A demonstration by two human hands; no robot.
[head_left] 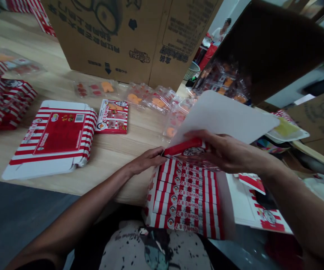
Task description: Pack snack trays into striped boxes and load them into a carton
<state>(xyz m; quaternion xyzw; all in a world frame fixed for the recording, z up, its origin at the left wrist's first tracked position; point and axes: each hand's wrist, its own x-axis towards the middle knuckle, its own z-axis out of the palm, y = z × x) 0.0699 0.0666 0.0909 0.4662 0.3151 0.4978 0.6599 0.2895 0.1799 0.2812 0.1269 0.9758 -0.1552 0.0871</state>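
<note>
My right hand [228, 152] is closed around a small red-and-white snack box [186, 147], held flat at the far end of an open display carton [153, 195]. A row of matching striped boxes [184, 202] stands packed inside the carton. The carton's white lid flap [224, 112] is raised behind my right hand. At the carton's far left corner, the fingers of my left hand [143, 161] are bent onto the edge, close to the end of the held box. My right fingers partly cover that box.
A stack of flattened striped cartons [59, 135] lies left, beside one printed snack box [113, 116]. Clear candy packs [150, 98] line the table before a big cardboard box [128, 41]. More striped boxes [7, 97] are piled far left. Another person [218, 35] is in the background.
</note>
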